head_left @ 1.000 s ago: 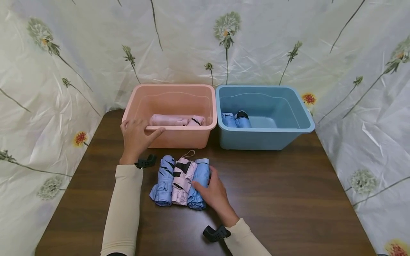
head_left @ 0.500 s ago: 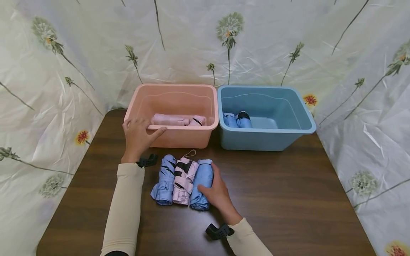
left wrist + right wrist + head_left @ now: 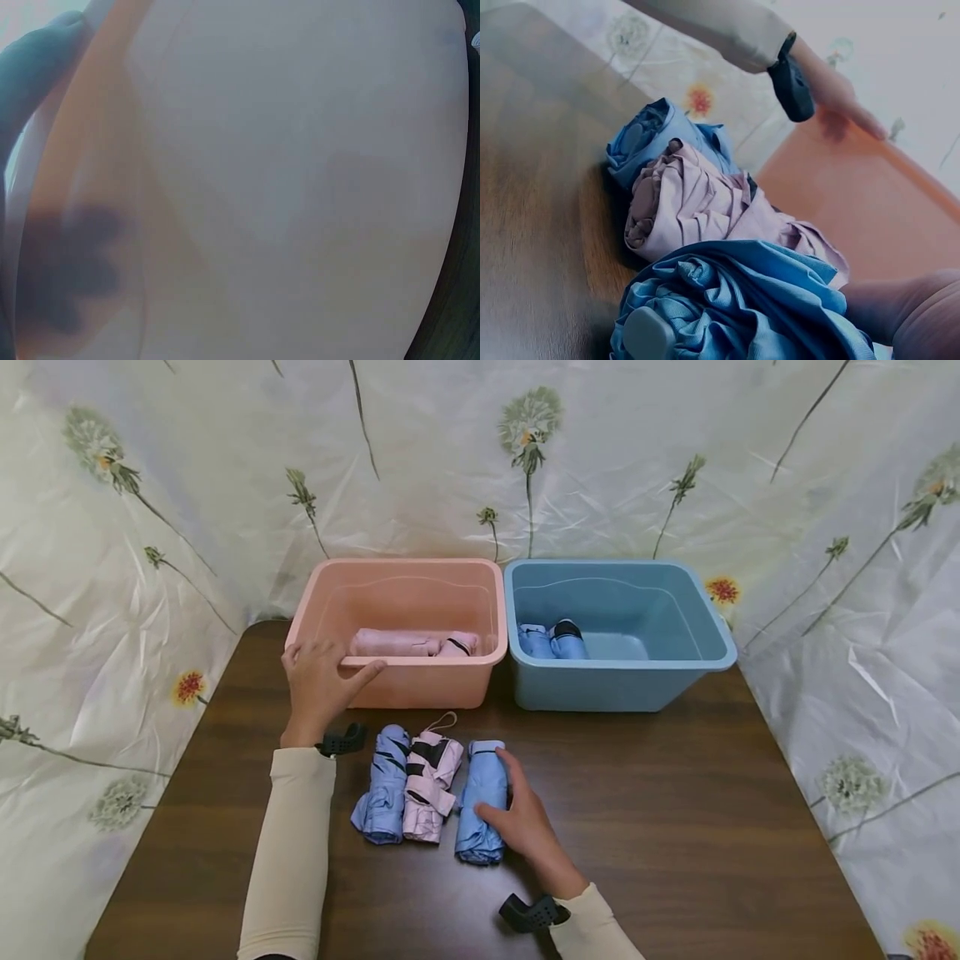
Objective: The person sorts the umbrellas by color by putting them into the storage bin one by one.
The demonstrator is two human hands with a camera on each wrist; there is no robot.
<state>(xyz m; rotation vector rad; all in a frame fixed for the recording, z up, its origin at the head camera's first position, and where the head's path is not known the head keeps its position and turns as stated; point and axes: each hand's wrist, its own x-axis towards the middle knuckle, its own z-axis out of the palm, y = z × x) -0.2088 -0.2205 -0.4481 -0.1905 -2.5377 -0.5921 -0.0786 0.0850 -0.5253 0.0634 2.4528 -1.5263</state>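
Note:
My right hand (image 3: 528, 818) grips a folded blue umbrella (image 3: 480, 806), thumb across its top and fingers along its far right side. In the right wrist view, this umbrella's gathered end (image 3: 727, 307) fills the bottom. A short gap separates it from a folded pink umbrella (image 3: 431, 785), which lies against another folded blue umbrella (image 3: 386, 785). My left hand (image 3: 318, 685) holds the front rim of the pink bin (image 3: 427, 685), fingers inside and thumb outside. In the left wrist view, finger shadows show through the bin wall (image 3: 285, 150).
Inside the pink bin lie folded pink umbrellas (image 3: 393, 642). Beside it stands a blue bin (image 3: 615, 685) with two blue umbrellas (image 3: 567, 639) at its left end. Both bins stand at the back of the brown wooden table (image 3: 660, 810), before a flowered curtain (image 3: 600, 460).
My right hand has drawn the right-hand blue umbrella to the right and slightly toward me, away from the pink umbrella. My left hand has stayed on the bin rim.

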